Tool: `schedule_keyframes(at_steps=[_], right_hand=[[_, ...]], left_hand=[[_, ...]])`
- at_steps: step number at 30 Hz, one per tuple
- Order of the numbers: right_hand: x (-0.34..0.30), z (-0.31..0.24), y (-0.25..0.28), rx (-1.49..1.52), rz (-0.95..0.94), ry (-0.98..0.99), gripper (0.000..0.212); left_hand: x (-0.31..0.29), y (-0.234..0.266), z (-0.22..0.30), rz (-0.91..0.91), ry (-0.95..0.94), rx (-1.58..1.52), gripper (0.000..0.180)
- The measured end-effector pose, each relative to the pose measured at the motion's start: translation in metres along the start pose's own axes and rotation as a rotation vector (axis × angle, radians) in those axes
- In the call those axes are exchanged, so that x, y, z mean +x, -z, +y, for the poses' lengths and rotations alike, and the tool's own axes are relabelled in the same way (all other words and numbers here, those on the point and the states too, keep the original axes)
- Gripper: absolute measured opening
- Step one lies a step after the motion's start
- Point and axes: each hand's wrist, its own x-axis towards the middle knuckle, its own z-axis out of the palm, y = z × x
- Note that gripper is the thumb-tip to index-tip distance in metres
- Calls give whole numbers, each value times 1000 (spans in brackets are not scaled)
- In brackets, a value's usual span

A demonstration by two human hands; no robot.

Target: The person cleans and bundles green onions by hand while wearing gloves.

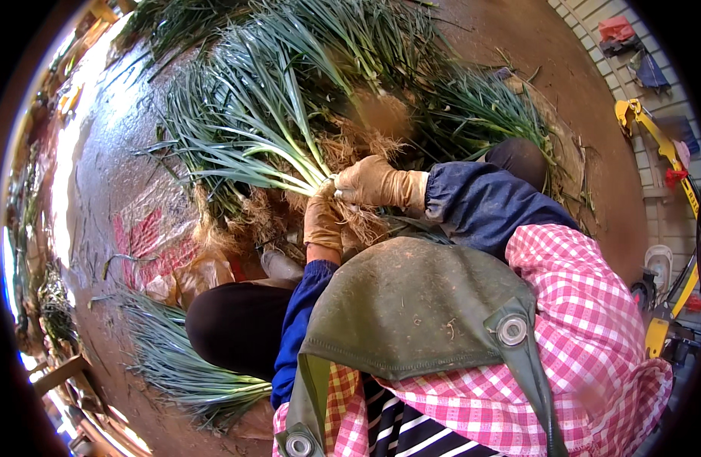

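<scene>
A bunch of scallions (299, 161) is gripped near its white bases, with the long green leaves fanning out to the far left. My left hand (322, 222), in a soiled tan glove, is closed around the bases from below. My right hand (375, 183), gloved alike, is closed on the same bases from the right, touching the left hand. Stringy brown roots (363, 223) hang out under the hands. Just beyond lies a big pile of scallions (350, 46), its roots turned toward me. The fingertips are partly hidden where the two gloves meet.
More scallions (187, 358) lie beside my left knee. A crumpled plastic sack (164, 244) with red print is spread on the wet brown floor (111, 175). On the right, a yellow tool (659, 137) and a white shoe (658, 263) are near the tiled wall. A green apron (415, 305) covers my lap.
</scene>
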Motion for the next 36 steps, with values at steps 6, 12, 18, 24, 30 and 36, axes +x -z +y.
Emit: schedule_keyframes(at_steps=[6, 12, 18, 24, 30, 36], right_hand=[[-25, -31, 15, 736, -631, 115, 30], [13, 55, 16, -297, -608, -390, 34], [92, 72, -6, 441, 17, -627, 46], [82, 48, -8, 18, 231, -323, 39], [23, 42, 11, 1331, 3, -273, 27], [-12, 63, 18, 1604, 331, -267, 27]], left_hand=[[-14, -12, 7, -32, -62, 12, 19], [-8, -18, 4, -103, -55, 105, 21], [0, -22, -2, -60, -32, 208, 17], [1, -12, 1, -6, -57, 138, 14], [-2, -10, 2, -30, -98, 86, 22], [-5, -20, -2, -272, -23, -30, 26]])
